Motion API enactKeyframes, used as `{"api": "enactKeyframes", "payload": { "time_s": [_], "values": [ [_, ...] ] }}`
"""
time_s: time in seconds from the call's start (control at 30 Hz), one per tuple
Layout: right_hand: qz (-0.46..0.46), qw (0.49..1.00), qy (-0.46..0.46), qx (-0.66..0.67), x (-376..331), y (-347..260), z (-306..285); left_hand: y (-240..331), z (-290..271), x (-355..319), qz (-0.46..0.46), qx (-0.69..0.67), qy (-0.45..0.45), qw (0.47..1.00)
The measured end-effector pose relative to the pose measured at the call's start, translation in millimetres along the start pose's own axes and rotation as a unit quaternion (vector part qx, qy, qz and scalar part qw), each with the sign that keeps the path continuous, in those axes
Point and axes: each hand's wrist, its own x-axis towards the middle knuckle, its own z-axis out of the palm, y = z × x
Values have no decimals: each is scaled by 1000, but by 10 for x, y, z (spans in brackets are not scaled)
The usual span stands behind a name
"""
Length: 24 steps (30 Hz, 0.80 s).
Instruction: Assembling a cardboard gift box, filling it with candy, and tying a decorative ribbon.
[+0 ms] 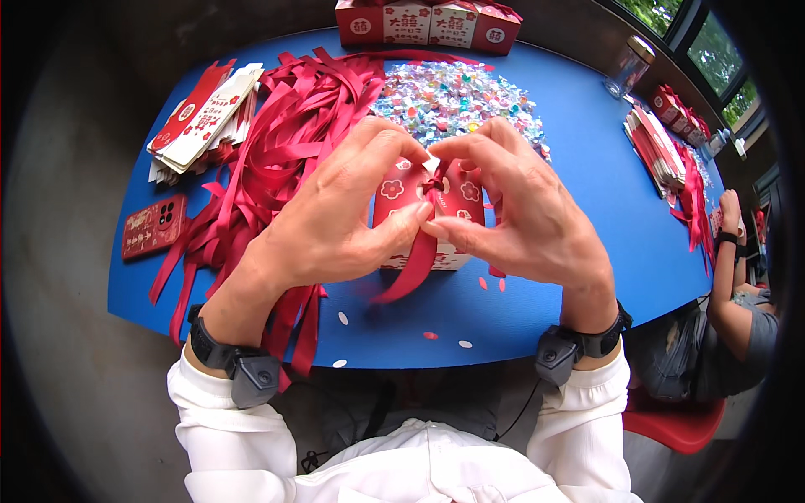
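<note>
My left hand (335, 220) and right hand (521, 210) both pinch the red ribbon (422, 251) at its knot atop the small red box (429, 220) on the blue table (587, 168). I judge I'm mid-tie; snugging it needs an even outward pull.

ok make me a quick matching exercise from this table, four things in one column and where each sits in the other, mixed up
Things:
1. red phone
2. pile of wrapped sweets
3. small red gift box
4. row of finished red boxes

Places:
A. between the left hand and the right hand
B. far edge of the blue table
C. left edge of the table, beside the loose red ribbons
D. middle of the table, just beyond the hands

Pairs: 1-C, 2-D, 3-A, 4-B
</note>
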Motion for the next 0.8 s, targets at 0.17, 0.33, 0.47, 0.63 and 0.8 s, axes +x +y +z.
{"api": "enactKeyframes", "payload": {
  "time_s": [0.17,0.33,0.47,0.63,0.8],
  "values": [
    [0,998,-57,-35,-25,58,-34,-41,-39,-3,-14,19,-31,999],
    [-7,998,-60,-36,-18,50,-49,-59,-33,-4,-23,11,-46,999],
    [-2,997,-63,-50,-26,62,-59,-47,-16,19,-35,16,-47,998],
    [7,997,-64,-53,-15,52,-60,-56,-24,-5,-41,21,-44,998],
    [2,997,-69,-46,-20,93,-63,-64,1,4,-60,-5,-46,997]
  ]
}}
